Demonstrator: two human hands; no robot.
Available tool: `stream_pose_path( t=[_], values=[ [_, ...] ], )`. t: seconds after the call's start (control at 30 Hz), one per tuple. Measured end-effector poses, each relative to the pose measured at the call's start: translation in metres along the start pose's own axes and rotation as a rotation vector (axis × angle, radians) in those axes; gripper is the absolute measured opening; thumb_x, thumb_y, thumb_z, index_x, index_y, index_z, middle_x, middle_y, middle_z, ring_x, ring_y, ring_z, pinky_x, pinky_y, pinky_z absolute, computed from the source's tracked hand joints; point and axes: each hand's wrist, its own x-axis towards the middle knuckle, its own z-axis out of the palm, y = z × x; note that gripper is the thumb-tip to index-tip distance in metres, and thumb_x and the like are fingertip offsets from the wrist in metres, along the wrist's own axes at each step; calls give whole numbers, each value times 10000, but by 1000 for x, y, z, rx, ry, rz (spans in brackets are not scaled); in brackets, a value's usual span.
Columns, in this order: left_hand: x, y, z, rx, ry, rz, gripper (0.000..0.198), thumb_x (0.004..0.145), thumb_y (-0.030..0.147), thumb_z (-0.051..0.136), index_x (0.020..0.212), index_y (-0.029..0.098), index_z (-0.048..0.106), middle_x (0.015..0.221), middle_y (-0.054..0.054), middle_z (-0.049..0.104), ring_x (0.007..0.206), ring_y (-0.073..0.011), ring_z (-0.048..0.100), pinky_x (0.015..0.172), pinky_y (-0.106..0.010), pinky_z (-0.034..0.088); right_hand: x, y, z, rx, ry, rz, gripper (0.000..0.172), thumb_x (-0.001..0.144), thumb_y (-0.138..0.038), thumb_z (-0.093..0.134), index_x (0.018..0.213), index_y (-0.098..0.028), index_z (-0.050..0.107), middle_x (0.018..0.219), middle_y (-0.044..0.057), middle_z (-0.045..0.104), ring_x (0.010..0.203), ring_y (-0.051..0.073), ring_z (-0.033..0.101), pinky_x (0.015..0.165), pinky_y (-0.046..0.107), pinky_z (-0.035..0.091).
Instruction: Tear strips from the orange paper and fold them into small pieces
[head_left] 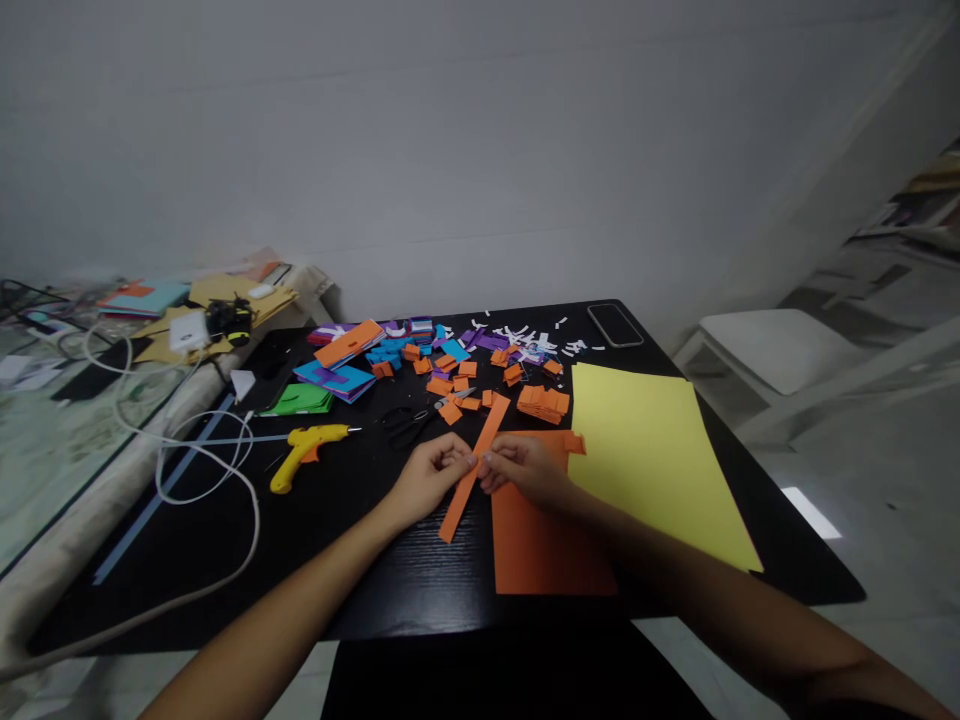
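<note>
Between my two hands slants a long, narrow orange paper strip (460,503). My left hand (433,474) pinches it at mid-length from the left. From the right, my right hand (523,466) holds the same strip with its fingertips close to the left ones. Under my right hand and wrist lies a larger orange sheet (551,555), with a small folded orange piece (574,443) at its top edge. A stack of folded orange pieces (543,403) sits just beyond the right hand. Scissors (405,425) with black handles lie past my left hand.
A yellow glue gun (311,445) with a white cord (251,540) lies to the left. Yellow sheets (660,450) cover the right side. Behind are folded coloured papers (349,345), green paper (300,400), white scraps (525,340) and a phone (615,325). A white chair (772,350) stands at right.
</note>
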Motion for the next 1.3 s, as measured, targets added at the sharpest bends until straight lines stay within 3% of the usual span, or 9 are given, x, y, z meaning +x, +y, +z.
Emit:
stream_pose_path(
  t=[0.5, 0.7, 1.0, 1.17, 1.3],
  values=[
    [1, -7, -1, -3, 7, -18, 379, 841, 492, 710, 763, 132, 623, 609, 42, 507, 563, -86, 423, 555, -213, 307, 1, -1, -4, -67, 15, -73, 423, 809, -573, 733, 737, -165, 648, 694, 23, 692, 599, 129, 674, 618, 287, 594],
    [0, -4, -1, 10, -21, -21, 390, 862, 505, 687, 767, 132, 623, 604, 38, 517, 555, -88, 448, 544, -212, 324, 1, 3, -4, -65, -17, -48, 419, 804, -563, 740, 754, -156, 652, 721, 39, 717, 585, 128, 684, 586, 268, 572],
    [1, -4, -1, 16, -16, -33, 389, 841, 513, 706, 763, 135, 657, 587, 33, 548, 529, -93, 479, 513, -208, 365, 0, -2, -3, -49, 58, -64, 419, 787, -565, 755, 733, -166, 636, 689, 17, 687, 595, 124, 666, 603, 277, 584],
    [0, -7, -1, -9, -22, -56, 388, 849, 510, 704, 787, 127, 677, 615, 12, 601, 536, -97, 509, 529, -213, 384, 0, 2, -3, -63, 25, -62, 429, 786, -574, 750, 741, -163, 633, 679, 22, 693, 579, 129, 672, 583, 271, 570],
    [-1, -6, -1, 16, -15, -40, 397, 851, 515, 700, 759, 130, 668, 582, 31, 549, 529, -89, 474, 516, -203, 354, 1, 5, -3, -45, -1, -50, 431, 781, -579, 752, 774, -162, 643, 707, 26, 710, 580, 126, 680, 581, 263, 564]
  ],
)
